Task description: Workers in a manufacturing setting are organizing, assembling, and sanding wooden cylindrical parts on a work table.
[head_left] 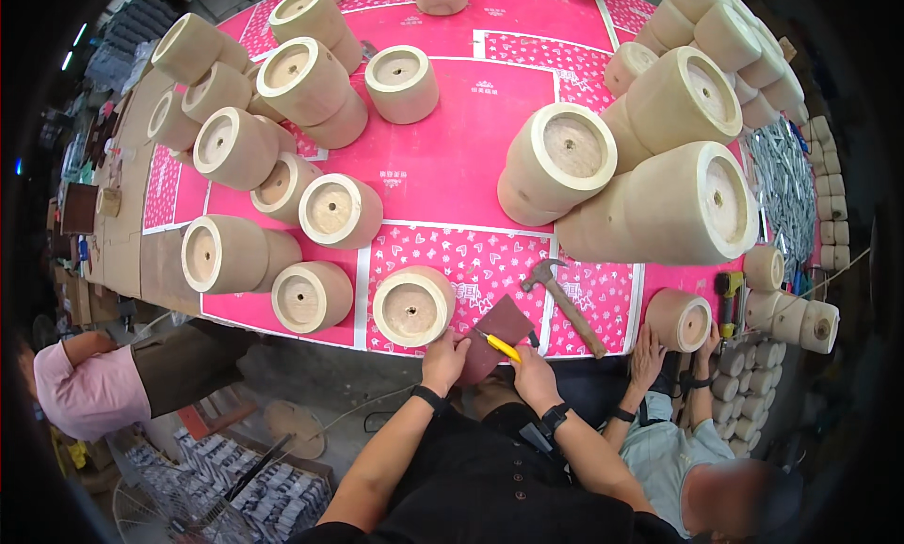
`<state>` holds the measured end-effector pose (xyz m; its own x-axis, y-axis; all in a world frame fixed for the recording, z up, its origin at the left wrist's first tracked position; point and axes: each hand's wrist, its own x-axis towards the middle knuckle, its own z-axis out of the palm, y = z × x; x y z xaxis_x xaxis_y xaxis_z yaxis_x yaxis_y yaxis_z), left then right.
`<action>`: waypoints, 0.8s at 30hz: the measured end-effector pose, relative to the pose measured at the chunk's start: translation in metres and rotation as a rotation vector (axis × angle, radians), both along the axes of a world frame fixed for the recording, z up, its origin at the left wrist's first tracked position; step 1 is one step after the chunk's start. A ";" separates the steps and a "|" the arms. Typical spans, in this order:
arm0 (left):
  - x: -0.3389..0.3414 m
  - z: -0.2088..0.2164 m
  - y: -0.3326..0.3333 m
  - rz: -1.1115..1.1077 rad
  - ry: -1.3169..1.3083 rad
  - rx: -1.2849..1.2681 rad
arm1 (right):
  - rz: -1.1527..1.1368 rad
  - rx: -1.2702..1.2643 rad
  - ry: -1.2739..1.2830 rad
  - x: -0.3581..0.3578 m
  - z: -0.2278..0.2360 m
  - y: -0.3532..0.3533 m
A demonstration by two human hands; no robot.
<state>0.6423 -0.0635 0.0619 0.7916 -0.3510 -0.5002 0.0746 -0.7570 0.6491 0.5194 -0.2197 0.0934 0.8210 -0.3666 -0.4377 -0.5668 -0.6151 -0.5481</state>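
At the table's near edge, my left hand [445,361] pinches the left side of a dark red-brown sheet that looks like sandpaper [501,324]. My right hand [536,382] is closed round a yellow utility knife [502,345], whose tip lies over the sheet. Just beyond my left hand stands a pale wooden cylinder [412,306], its recessed top facing up with a small hole in the middle. A claw hammer [567,309] with a wooden handle lies to the right of the sheet.
Pink printed sheets cover the table [452,139]. Several wooden cylinders [237,252] stand at left, some stacked; larger stacks [659,205] stand at right. A co-worker's hands [648,360] hold a cylinder [678,320] at right. Another person [104,384] is at far left.
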 end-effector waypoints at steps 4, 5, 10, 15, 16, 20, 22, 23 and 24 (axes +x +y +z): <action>0.001 -0.003 0.002 0.062 0.113 -0.011 | 0.036 0.010 -0.011 -0.001 0.000 -0.003; 0.001 -0.005 0.000 0.072 0.106 0.002 | 0.044 0.021 -0.042 -0.002 0.001 -0.004; 0.002 -0.004 -0.003 0.063 0.069 0.006 | 0.069 0.045 -0.080 -0.003 0.006 -0.004; 0.001 -0.007 -0.002 0.046 0.038 0.013 | 0.060 0.059 -0.064 -0.003 0.006 -0.001; 0.001 -0.007 -0.002 0.045 0.039 0.013 | 0.059 0.060 -0.063 -0.004 0.006 -0.001; 0.000 -0.006 -0.004 0.029 0.007 0.005 | 0.073 0.057 -0.061 -0.004 0.006 -0.001; -0.001 -0.007 -0.004 0.026 0.003 0.001 | 0.076 0.058 -0.048 -0.002 0.008 -0.001; -0.002 -0.008 -0.004 0.005 -0.030 -0.012 | 0.085 0.053 -0.026 -0.001 0.010 -0.001; -0.003 -0.009 -0.004 -0.017 -0.062 -0.025 | 0.093 0.048 -0.004 0.001 0.012 0.000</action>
